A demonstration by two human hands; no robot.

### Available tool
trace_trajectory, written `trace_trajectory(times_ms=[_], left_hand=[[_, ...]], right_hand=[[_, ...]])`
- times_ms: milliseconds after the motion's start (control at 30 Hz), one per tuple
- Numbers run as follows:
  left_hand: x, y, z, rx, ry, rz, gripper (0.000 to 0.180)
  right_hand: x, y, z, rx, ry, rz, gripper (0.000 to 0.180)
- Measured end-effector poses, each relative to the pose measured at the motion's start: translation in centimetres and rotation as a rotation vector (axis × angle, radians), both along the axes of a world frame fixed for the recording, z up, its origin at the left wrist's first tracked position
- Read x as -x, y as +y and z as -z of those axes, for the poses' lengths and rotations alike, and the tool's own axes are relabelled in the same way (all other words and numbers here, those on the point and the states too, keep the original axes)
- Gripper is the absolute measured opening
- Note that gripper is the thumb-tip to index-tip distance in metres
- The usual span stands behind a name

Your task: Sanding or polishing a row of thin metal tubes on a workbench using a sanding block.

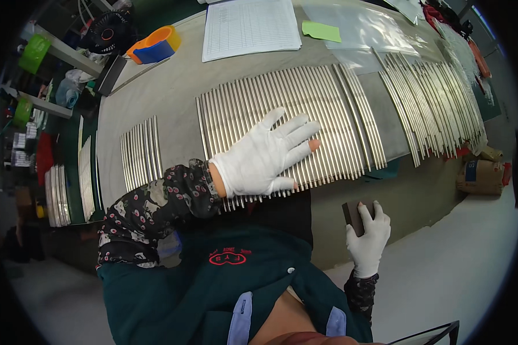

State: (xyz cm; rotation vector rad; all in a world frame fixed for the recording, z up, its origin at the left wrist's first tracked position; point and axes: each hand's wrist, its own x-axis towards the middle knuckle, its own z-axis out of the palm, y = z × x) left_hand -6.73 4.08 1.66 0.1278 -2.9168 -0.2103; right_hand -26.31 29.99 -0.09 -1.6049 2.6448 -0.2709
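Observation:
Many thin silvery metal rods (322, 115) lie side by side in a wide row on the grey tabletop. Across the middle of that row rests my left hand (265, 152), white-gloved, palm down with its fingers spread; bare fingertips poke out of the glove. Off the table's near edge, to the right, my right hand (369, 236) grips a dark brown rectangular block (353, 218), which resembles a sanding block. Its thumb and fingers hold the block's sides, apart from the rods.
A smaller group of rods (141, 152) lies left, and a looser pile (434, 106) right. Printed sheets (250, 29), a green note (321, 31), clear plastic bags (362, 26) and an orange-and-blue tape roll (158, 45) sit at the back. A cardboard box (482, 177) stands beyond the right edge.

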Motion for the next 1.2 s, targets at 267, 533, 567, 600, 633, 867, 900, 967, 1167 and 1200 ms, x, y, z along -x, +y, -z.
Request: trace_trajectory(times_ms=[267, 533, 567, 600, 633, 867, 900, 967, 1167, 1200], left_hand=[[-1.1, -6.0, 2.4, 0.093, -0.046, -0.061, 0.071], [1.1, -5.3, 2.7, 0.08, 0.009, -0.091, 0.072], [1.1, -4.8, 2.7, 0.087, 0.016, -0.109, 0.073], [1.1, -4.0, 2.6, 0.092, 0.023, -0.125, 0.074], [0.7, -2.1, 2.1, 0.064, 0.026, -0.057, 0.075], [-6.1, 7.2, 0.7, -0.166, 0.155, 0.598, 0.06], [-6.8, 6.0, -0.1, -0.249, 0.117, 0.507, 0.06], [-8.1, 2.2, -1.2, -0.361, 0.07, 0.281, 0.063], [-11.4, -2.5, 2.6, -0.051, -0.055, -0.188, 0.078], [-10.7, -2.3, 2.8, -0.049, -0.068, -0.178, 0.08]], right_hand=[[-1.8, -2.9, -1.0, 0.016, 0.018, -0.13, 0.054], [-5.5, -3.2, -1.2, -0.014, 0.0, -0.193, 0.055], [-5.9, -3.4, -1.4, -0.017, -0.011, -0.198, 0.055], [-6.1, -3.4, -1.6, -0.022, -0.024, -0.201, 0.055], [-6.2, -3.3, -1.7, -0.03, -0.015, -0.194, 0.055], [-5.3, -2.2, -2.1, -0.101, 0.041, -0.165, 0.055], [-5.0, -2.2, -1.9, -0.1, 0.065, -0.157, 0.056], [-4.9, -2.5, -2.2, -0.108, 0.079, -0.139, 0.056], [-5.9, -3.1, -3.5, -0.028, 0.058, -0.295, 0.058], [-6.1, -3.0, -3.9, -0.022, 0.064, -0.304, 0.058]])
